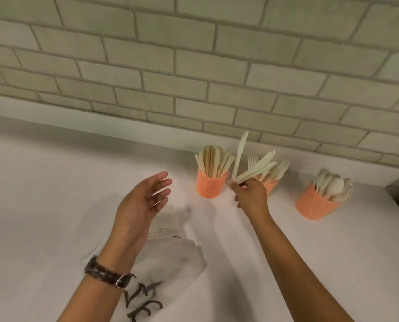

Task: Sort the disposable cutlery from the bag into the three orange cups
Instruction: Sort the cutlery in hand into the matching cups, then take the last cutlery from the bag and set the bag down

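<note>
1. Orange mesh-patterned plastic makes up the three cups, which stand in a row on the white counter below the pale brick wall.
2. My right hand pinches a fanned bunch of pale knives by their handles. One blade stands almost upright and the others lean to the right.
3. That bunch is held between the left cup and the middle cup, above the counter.
4. The left cup holds knives like them, standing on end. Forks rise from the middle cup, which my right hand partly hides. The right cup, set well apart, is packed with spoons.
5. My left hand is released and holds nothing. Its fingers are straight, its palm faces right, and it hangs above the bag.
6. The bag lies flat and crumpled on the counter between my forearms, thin and whitish.
7. Writing on the bag appears upside down to me. The small print starts with "WAR" and the rest is too blurred to read. The large dark letters near my left wrist I cannot make out.
8. A dark-strapped watch sits on my left wrist.
</note>
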